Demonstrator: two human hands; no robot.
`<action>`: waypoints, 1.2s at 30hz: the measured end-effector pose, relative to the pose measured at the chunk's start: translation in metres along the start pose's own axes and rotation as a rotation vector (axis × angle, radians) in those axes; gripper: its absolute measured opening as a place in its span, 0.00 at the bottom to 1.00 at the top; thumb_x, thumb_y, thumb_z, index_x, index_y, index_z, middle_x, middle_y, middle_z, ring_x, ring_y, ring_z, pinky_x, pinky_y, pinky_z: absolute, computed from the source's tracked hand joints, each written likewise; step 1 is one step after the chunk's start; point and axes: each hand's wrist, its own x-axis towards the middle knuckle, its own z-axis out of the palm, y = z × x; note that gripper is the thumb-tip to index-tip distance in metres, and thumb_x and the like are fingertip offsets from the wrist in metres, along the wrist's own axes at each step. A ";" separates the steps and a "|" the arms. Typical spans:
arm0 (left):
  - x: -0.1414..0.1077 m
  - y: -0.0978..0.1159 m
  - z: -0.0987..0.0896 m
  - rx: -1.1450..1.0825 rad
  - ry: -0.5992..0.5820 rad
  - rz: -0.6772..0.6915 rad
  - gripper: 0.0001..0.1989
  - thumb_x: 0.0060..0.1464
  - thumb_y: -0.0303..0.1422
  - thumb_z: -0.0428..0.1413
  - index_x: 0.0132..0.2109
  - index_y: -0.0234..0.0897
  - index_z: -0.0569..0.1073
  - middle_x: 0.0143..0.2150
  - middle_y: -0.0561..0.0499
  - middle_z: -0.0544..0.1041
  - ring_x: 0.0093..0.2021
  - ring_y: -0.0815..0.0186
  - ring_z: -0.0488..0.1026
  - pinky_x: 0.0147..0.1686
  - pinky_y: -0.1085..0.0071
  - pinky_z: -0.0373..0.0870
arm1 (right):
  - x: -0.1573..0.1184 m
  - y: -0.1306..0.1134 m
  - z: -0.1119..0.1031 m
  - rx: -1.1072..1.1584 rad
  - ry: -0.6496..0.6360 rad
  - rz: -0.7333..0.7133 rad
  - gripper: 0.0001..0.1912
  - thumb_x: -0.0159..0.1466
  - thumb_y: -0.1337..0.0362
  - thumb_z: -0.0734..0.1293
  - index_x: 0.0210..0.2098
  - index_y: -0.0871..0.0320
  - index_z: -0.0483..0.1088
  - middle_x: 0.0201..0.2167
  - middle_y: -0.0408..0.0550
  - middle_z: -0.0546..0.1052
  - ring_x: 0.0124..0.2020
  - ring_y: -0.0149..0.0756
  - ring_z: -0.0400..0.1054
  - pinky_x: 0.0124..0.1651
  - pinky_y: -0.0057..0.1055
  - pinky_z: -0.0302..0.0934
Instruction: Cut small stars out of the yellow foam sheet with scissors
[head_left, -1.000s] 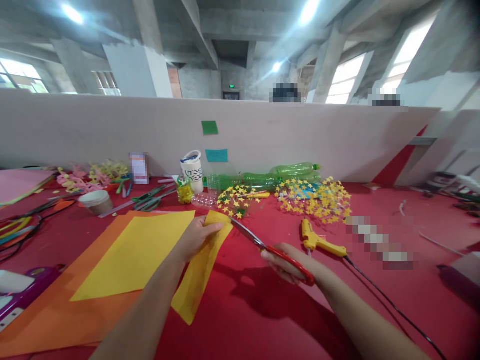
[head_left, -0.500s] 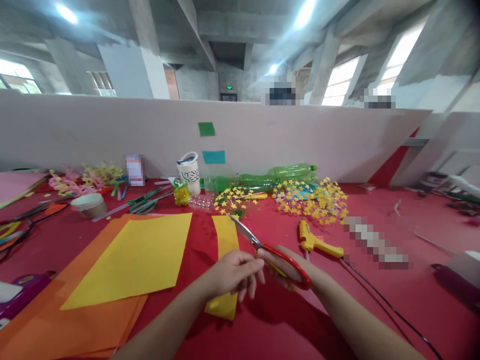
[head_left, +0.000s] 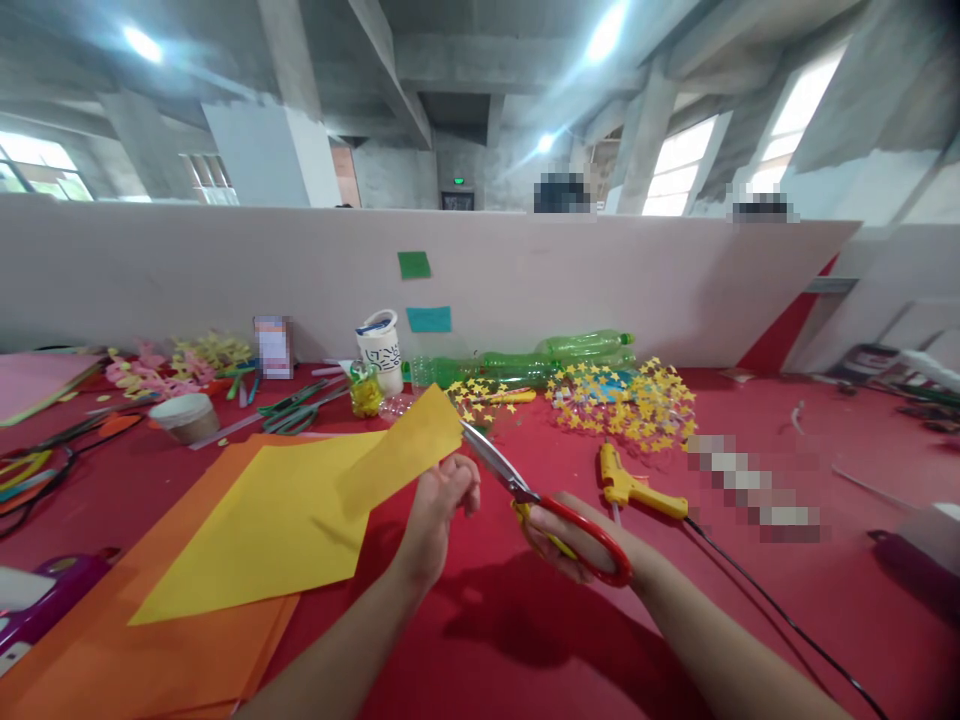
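My left hand (head_left: pixel 442 505) grips a yellow paper strip (head_left: pixel 405 450), raised and tilted to the left over a larger yellow sheet (head_left: pixel 277 520). In my right hand (head_left: pixel 566 535) are scissors (head_left: pixel 517 487) with red and yellow handles, their blades pointing up and left. The blade tips are close to the strip's right end; whether they touch it I cannot tell. Under the yellow sheet lie orange sheets (head_left: pixel 217 655) on the red table (head_left: pixel 480 660).
A yellow glue gun (head_left: pixel 637 490) with a black cord lies at the right. Yellow star garlands (head_left: pixel 637 400), green bottles (head_left: pixel 525 368) and a white cup (head_left: pixel 380 355) stand before the white partition (head_left: pixel 300 260). Scissors and a tub (head_left: pixel 185 418) are at the left.
My left hand has taken hold of the yellow strip and lifted it off the table, up and to the left. The scissors have stayed in my right hand and shifted slightly.
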 end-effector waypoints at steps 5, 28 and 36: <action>0.008 0.002 -0.012 -0.105 0.261 0.043 0.15 0.49 0.42 0.51 0.26 0.33 0.67 0.22 0.54 0.68 0.21 0.74 0.62 0.21 0.76 0.57 | 0.003 0.004 -0.001 -0.076 -0.028 0.017 0.25 0.61 0.47 0.54 0.17 0.60 0.57 0.09 0.37 0.58 0.09 0.21 0.51 0.12 0.19 0.45; 0.019 0.008 -0.029 0.281 0.228 0.045 0.15 0.49 0.41 0.51 0.23 0.34 0.69 0.18 0.53 0.69 0.20 0.70 0.66 0.22 0.73 0.64 | 0.008 -0.001 0.010 -0.066 0.069 0.130 0.23 0.56 0.44 0.58 0.20 0.59 0.57 0.09 0.35 0.56 0.09 0.21 0.50 0.12 0.19 0.45; 0.017 0.007 -0.026 0.306 0.189 0.020 0.14 0.50 0.39 0.50 0.23 0.34 0.68 0.18 0.54 0.67 0.20 0.70 0.65 0.20 0.74 0.62 | 0.008 -0.001 0.011 -0.106 0.047 0.094 0.25 0.57 0.43 0.57 0.20 0.60 0.58 0.09 0.36 0.56 0.10 0.21 0.50 0.13 0.19 0.44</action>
